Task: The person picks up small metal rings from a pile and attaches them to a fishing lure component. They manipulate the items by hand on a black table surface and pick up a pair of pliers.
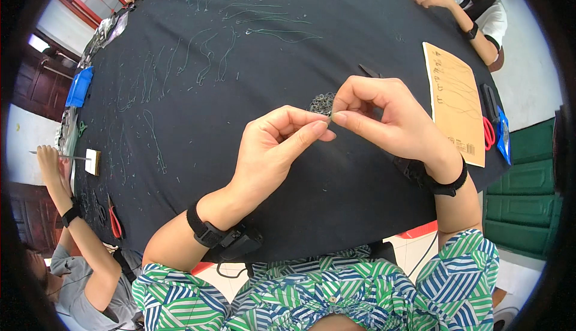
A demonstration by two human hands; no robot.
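Over the middle of the black cloth, my left hand [270,148] and my right hand [393,118] meet fingertip to fingertip. Each has thumb and forefinger pinched together, and whatever lies between them is too small to make out. Just beyond the fingertips sits a little heap of dark, curved metal pieces [322,103] that look like fish hooks, partly hidden by my hands. A dark pointed tool [368,70] shows behind my right hand. Farther off, thin green lines with small hook-like ends [282,33] are laid out on the cloth.
A tan card [453,109] with hook-like pieces and lines on it lies at right, beside red-handled scissors [489,133] and a blue packet [503,136]. Red-handled pliers [114,220], a white block [92,162] and a blue tray [79,88] are at left. Other people sit around the table.
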